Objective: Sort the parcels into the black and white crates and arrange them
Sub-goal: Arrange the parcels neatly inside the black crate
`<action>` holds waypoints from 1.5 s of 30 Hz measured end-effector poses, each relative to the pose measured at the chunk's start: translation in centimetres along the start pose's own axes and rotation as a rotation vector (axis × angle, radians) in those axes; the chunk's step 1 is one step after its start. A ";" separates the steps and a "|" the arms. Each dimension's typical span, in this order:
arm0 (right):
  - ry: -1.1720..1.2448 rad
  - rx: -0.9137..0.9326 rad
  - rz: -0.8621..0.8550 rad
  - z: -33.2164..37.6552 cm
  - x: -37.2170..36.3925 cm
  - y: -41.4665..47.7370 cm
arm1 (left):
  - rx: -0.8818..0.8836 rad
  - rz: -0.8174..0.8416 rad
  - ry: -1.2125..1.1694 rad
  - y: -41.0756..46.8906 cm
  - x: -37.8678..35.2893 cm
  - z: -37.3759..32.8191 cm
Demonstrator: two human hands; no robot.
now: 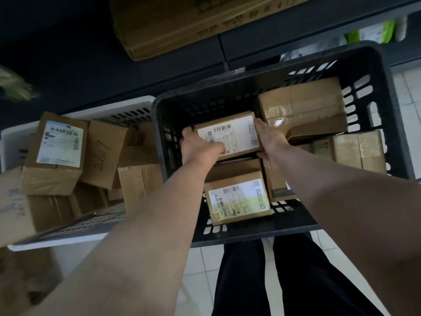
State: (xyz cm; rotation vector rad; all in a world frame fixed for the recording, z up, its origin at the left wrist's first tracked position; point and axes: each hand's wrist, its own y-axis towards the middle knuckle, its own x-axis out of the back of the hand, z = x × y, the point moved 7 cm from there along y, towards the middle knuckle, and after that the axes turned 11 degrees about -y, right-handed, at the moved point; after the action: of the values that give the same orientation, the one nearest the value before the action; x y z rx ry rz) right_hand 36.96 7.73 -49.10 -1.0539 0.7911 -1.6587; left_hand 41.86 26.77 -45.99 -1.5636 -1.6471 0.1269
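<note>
Fingers (186, 133) of left hand (199, 148) and right hand (271, 137) grip the parcel (230, 133) by its sides at 10 o'clock in the black crate (250, 236), where it could snag the box (239, 199) at its 6 o'clock and settle tilted.

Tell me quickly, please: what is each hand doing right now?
Left hand: holds the left side of the labelled parcel, inside the black crate.
Right hand: holds the right side of the same parcel.
</note>
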 end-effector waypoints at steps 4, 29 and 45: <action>-0.011 0.038 0.054 1.0 -0.5 0.0 | -0.081 -0.015 0.077 0.8 0.8 -1.9; -0.553 0.135 0.282 -3.1 1.6 -2.4 | 0.410 0.070 0.266 -5.8 -1.7 4.7; -0.903 0.528 -0.427 -0.5 20.5 -3.8 | 0.164 0.523 0.163 -13.6 -20.1 -5.2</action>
State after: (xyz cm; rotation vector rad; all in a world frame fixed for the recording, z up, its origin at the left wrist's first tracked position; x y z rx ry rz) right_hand 32.12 -10.60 -40.40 -1.4412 -0.4628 -1.3685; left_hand 31.87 4.10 -44.46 -1.7903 -1.0467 0.3884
